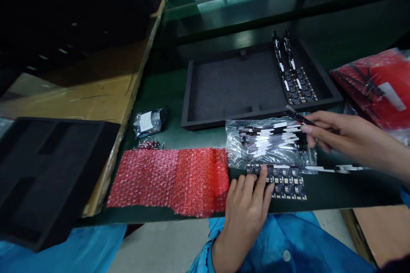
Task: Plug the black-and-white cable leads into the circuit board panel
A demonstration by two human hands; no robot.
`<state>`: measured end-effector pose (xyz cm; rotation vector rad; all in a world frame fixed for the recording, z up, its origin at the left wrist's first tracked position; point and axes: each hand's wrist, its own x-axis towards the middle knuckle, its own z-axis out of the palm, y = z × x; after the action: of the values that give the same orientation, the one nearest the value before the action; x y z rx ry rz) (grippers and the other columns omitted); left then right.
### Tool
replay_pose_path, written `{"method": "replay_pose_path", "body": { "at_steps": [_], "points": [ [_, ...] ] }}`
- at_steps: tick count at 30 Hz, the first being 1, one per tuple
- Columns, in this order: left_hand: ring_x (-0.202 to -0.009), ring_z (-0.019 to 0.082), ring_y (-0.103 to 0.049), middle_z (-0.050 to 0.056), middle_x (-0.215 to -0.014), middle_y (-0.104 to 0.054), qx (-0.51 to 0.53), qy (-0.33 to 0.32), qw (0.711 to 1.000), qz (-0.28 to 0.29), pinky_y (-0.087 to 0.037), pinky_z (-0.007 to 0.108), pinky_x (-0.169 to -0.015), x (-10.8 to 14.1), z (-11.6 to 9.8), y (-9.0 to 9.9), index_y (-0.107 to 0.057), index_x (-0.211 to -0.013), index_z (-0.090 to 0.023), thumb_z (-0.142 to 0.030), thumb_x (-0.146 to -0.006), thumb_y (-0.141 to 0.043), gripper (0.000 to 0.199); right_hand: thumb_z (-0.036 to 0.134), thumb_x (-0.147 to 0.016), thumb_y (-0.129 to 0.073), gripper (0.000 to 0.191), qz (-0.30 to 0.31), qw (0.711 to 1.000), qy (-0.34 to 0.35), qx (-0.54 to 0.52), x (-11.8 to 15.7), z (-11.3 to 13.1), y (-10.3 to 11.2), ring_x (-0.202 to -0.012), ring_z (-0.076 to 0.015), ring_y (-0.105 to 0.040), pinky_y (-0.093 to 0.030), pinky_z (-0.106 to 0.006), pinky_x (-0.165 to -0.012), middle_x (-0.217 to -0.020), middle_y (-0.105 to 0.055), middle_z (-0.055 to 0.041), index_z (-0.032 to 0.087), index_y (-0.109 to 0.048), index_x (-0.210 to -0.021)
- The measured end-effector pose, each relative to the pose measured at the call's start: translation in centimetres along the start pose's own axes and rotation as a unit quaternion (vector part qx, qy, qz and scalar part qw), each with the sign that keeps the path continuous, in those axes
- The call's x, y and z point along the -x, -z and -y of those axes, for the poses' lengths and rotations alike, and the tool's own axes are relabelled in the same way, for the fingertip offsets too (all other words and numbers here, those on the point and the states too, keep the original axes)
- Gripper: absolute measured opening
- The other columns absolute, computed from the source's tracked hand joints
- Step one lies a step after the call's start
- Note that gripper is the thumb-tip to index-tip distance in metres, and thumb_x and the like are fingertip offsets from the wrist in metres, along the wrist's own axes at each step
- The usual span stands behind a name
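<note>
Black foam tray [86,149] at far left, tilted, with recesses in its face; beside it, a brown cardboard sheet [107,98]. Red bubble wrap [192,179] lies along the near edge of the green table [174,132], its length running left to right. Just beyond it are a cluster of small dark-red parts [147,144] and a silvery packet [149,123] bearing a white label. The shallow dark tray [237,81] stands farther back; at its right end it contains circuit boards [301,85] and white-labelled dark strips, whose long axes point away from the person. Left hand [245,211]: palm down, fingers slightly spread, fingertips on the left part of the circuit panel [288,183]. This panel lies near the table edge, long axis left to right; labelled strips [320,169] along its far side extend past its right end. Beyond the panel, a clear bag [235,153] carries a loose bundle of strips [265,138]; whether inside or on top cannot be told. Right hand [333,134]: fingertips pinching a dark strip [296,115], which slants, its free end pointing far-left toward the shallow tray. Far right, a red package [378,85].
</note>
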<state>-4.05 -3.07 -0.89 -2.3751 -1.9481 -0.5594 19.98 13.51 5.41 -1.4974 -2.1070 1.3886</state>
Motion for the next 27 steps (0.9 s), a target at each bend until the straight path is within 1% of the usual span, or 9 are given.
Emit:
{"method": "replay_pose_path", "body": {
  "at_steps": [2,5,8,12,14,18,21,24,27],
  "points": [
    [-0.071,0.017,-0.061,-0.001,-0.083,-0.066,0.000,0.003,1.000,0.000,-0.055,0.034,-0.059,0.0,0.0,0.0,-0.049,-0.141,-0.031,-0.046,-0.094,-0.059,0.050,0.059,-0.099,-0.063,0.032,0.015,0.999,-0.020,-0.046,0.1,0.6,0.2,-0.052,-0.0141,-0.052,-0.039,-0.027,-0.046,-0.075,-0.071,0.0022,0.029,-0.062,-0.111],
    [-0.072,0.017,-0.061,0.000,-0.087,-0.067,-0.014,0.001,1.000,0.000,-0.055,0.035,-0.060,0.2,-0.1,-0.1,-0.048,-0.142,-0.028,-0.048,-0.095,-0.058,0.053,0.058,-0.098,-0.065,0.031,0.071,0.991,-0.037,-0.106,0.4,1.6,-0.4,-0.046,-0.0107,-0.043,-0.032,-0.024,-0.041,-0.070,-0.067,0.0043,0.027,-0.061,-0.100],
    [-0.074,0.016,-0.062,0.000,-0.091,-0.068,-0.028,0.001,1.000,0.000,-0.056,0.034,-0.061,0.3,-0.2,-0.2,-0.047,-0.143,-0.026,-0.050,-0.096,-0.056,0.053,0.057,-0.097,-0.065,0.034,0.111,0.984,-0.040,-0.130,0.5,2.4,-1.5,-0.043,-0.0096,-0.041,-0.030,-0.024,-0.040,-0.065,-0.062,0.0054,0.025,-0.061,-0.088],
    [-0.076,0.016,-0.062,0.000,-0.090,-0.068,-0.028,0.007,1.000,0.004,-0.057,0.034,-0.064,0.2,-0.3,0.1,-0.048,-0.142,-0.027,-0.049,-0.097,-0.054,0.051,0.051,-0.097,-0.068,0.033,0.138,0.981,-0.043,-0.128,0.4,2.5,-3.0,-0.043,-0.0104,-0.040,-0.027,-0.025,-0.041,-0.053,-0.045,0.0090,0.024,-0.062,-0.079],
    [-0.076,0.016,-0.063,0.000,-0.089,-0.068,-0.022,0.011,1.000,0.006,-0.057,0.033,-0.065,0.1,-0.4,0.6,-0.047,-0.143,-0.027,-0.049,-0.097,-0.054,0.051,0.049,-0.096,-0.068,0.033,0.145,0.982,-0.029,-0.121,0.3,2.4,-3.5,-0.044,-0.0103,-0.040,-0.027,-0.025,-0.043,-0.055,-0.048,0.0082,0.023,-0.062,-0.077],
    [-0.080,0.014,-0.064,0.000,-0.096,-0.069,-0.012,0.006,1.000,-0.002,-0.057,0.031,-0.068,0.4,-0.2,1.6,-0.046,-0.143,-0.022,-0.046,-0.099,-0.051,0.050,0.043,-0.096,-0.068,0.028,0.155,0.981,-0.003,-0.114,0.1,2.2,-4.4,-0.056,-0.0133,-0.049,-0.036,-0.026,-0.053,-0.064,-0.058,0.0049,0.023,-0.061,-0.077],
    [-0.080,0.014,-0.064,0.000,-0.099,-0.071,-0.005,0.000,1.000,-0.014,-0.056,0.031,-0.068,1.0,0.2,2.0,-0.052,-0.138,-0.024,-0.043,-0.099,-0.054,0.044,0.041,-0.095,-0.067,0.028,0.158,0.982,-0.005,-0.101,0.0,2.1,-5.1,-0.064,-0.0153,-0.050,-0.037,-0.027,-0.058,-0.064,-0.054,0.0053,0.023,-0.058,-0.075],
    [-0.080,0.015,-0.063,0.000,-0.099,-0.072,0.003,0.003,1.000,-0.023,-0.055,0.032,-0.068,1.6,0.8,1.9,-0.057,-0.132,-0.027,-0.041,-0.098,-0.056,0.037,0.040,-0.094,-0.066,0.027,0.174,0.981,-0.004,-0.080,-0.2,2.0,-5.6,-0.064,-0.0145,-0.046,-0.034,-0.027,-0.057,-0.064,-0.049,0.0067,0.023,-0.056,-0.075],
    [-0.082,0.015,-0.064,0.000,-0.101,-0.072,0.001,0.009,1.000,-0.029,-0.055,0.032,-0.071,1.9,1.2,1.7,-0.059,-0.130,-0.026,-0.040,-0.097,-0.057,0.036,0.038,-0.094,-0.064,0.026,0.194,0.980,0.007,-0.055,-0.5,2.0,-6.0,-0.063,-0.0139,-0.047,-0.034,-0.026,-0.057,-0.064,-0.050,0.0071,0.023,-0.057,-0.075]
  ]
}}
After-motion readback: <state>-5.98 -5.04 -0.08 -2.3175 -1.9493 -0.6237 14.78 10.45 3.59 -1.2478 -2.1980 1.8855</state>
